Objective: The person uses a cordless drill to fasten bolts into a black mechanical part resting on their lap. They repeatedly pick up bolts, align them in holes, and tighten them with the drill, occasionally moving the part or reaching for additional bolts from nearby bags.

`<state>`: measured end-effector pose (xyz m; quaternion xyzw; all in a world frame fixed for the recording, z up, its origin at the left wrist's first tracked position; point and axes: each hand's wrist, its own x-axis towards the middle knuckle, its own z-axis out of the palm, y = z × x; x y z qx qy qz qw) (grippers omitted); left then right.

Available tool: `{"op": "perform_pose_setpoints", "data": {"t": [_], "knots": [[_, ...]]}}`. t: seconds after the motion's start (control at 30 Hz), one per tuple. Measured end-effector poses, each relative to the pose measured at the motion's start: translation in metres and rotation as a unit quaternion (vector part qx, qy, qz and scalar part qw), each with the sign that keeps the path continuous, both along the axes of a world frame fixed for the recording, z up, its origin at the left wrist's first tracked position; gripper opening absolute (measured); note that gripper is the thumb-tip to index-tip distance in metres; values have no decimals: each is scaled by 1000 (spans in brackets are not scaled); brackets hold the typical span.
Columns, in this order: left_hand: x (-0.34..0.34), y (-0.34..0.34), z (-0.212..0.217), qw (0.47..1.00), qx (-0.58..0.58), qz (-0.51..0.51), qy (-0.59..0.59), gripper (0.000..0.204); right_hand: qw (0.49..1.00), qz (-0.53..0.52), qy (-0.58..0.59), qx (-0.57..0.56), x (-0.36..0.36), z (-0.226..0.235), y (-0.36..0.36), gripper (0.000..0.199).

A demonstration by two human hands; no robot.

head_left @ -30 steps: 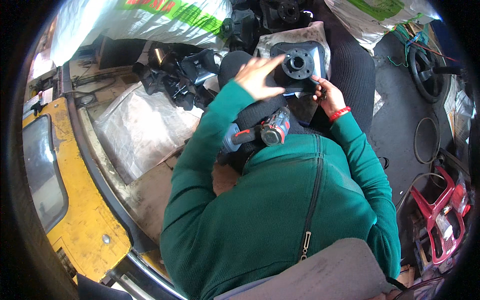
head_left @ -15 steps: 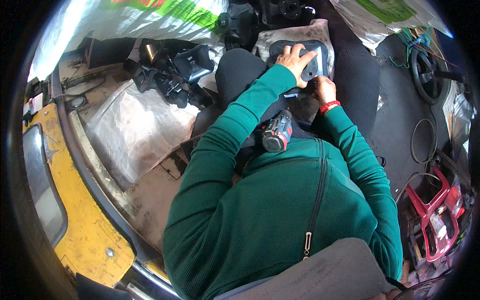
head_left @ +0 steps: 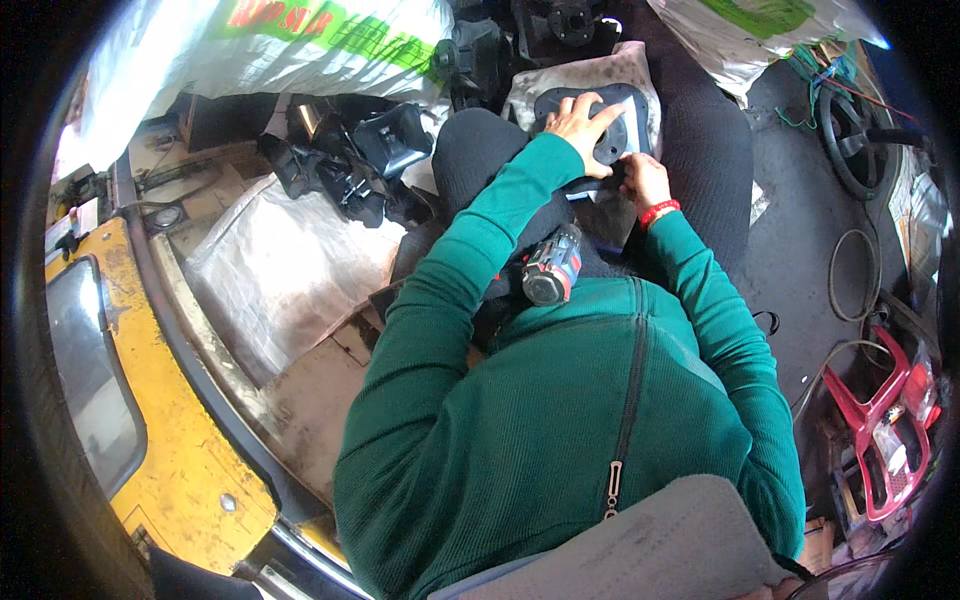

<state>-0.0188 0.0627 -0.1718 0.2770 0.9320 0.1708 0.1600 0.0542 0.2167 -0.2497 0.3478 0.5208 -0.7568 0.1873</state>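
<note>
A black plastic part [head_left: 560, 103] with rounded corners and small holes along its rim lies on a stained pale cloth [head_left: 525, 82] between my knees. My left hand [head_left: 580, 130] grips it from above, thumb and fingers spread around a raised disc. At the part's near right edge, the fingers of my right hand [head_left: 645, 182] are pinched together; what they hold is hidden. A red bracelet circles that wrist. Nearer my body, a cordless drill [head_left: 553, 265] in black, red and grey rests on my lap.
Several glossy black plastic parts [head_left: 390, 140] sit to the left beside a clear plastic sheet [head_left: 290, 265]. White and green sacks [head_left: 340, 50] stand at the back. A yellow panel [head_left: 180, 420] borders the left. On the right are a black wheel [head_left: 850, 150] and a red plastic frame [head_left: 885, 430].
The whole view has shifted slightly. My left hand's fingers have moved a little on the black plastic part, and my right hand stays pinched at its near right edge.
</note>
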Motion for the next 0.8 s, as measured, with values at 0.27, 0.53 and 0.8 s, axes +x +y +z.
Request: {"op": "perform_pose_setpoints", "data": {"t": [0.27, 0.53, 0.8], "knots": [[71, 25, 42, 974, 142, -169, 59, 31, 920, -81, -34, -381, 35, 66, 23, 36], [64, 29, 40, 985, 74, -153, -11, 20, 894, -71, -21, -442, 35, 73, 16, 36], [32, 14, 53, 961, 270, 21, -62, 14, 854, -60, 32, -515, 22, 49, 22, 31]]}}
